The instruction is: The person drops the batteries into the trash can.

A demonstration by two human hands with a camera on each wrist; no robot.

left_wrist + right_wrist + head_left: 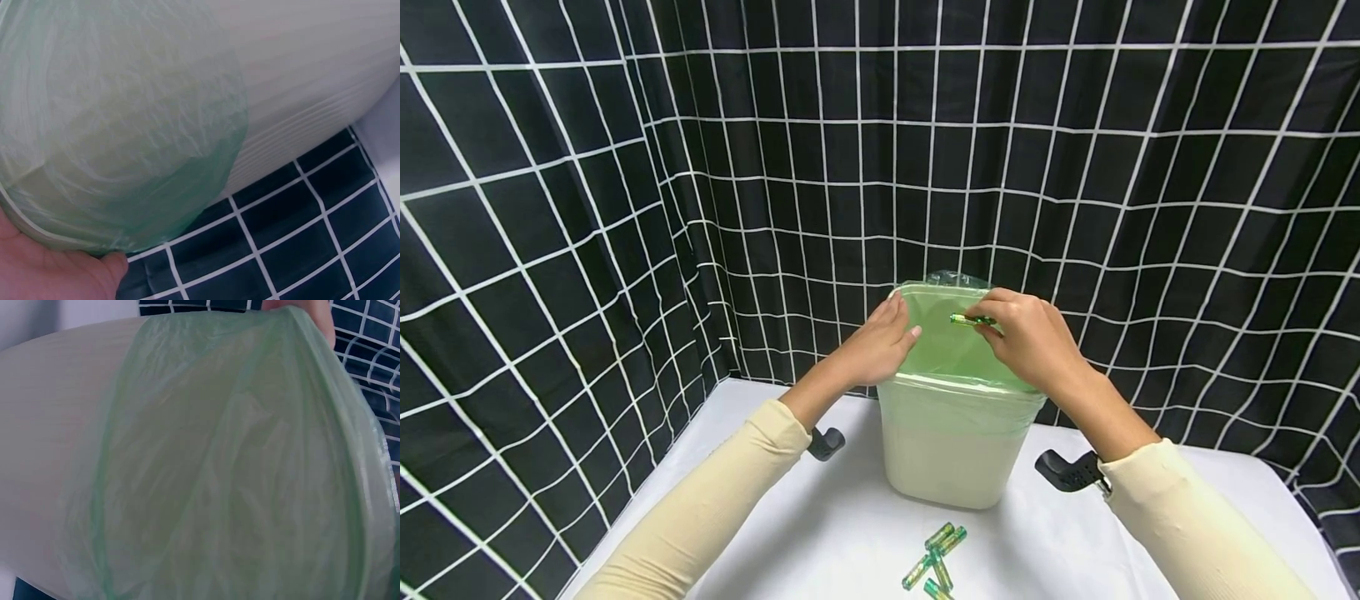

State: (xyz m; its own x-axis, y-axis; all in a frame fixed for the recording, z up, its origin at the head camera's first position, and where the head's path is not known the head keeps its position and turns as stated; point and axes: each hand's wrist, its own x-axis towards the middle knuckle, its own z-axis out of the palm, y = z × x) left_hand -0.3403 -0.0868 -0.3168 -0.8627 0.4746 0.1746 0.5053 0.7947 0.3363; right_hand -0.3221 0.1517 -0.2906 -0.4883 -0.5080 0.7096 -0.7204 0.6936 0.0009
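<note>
A white bin (951, 467) with a translucent green liner bag (947, 346) folded over its rim stands on the table. My left hand (883, 337) rests at the bin's left rim, its fingers fairly straight; part of it shows beside the liner in the left wrist view. Over the bin's mouth, my right hand (1026, 337) pinches a green-and-gold battery (964, 319) between thumb and fingers, held roughly level. Several similar batteries (936, 554) lie in a loose cluster on the table in front of the bin. The bin's floor is hidden from view.
A white cloth covers the table (820, 508). Black curtains (820, 150) with a white grid hang behind and to the left. Black wrist-camera mounts (1067, 471) stick out below both forearms. A loose edge of liner (955, 279) stands up behind the bin's far rim.
</note>
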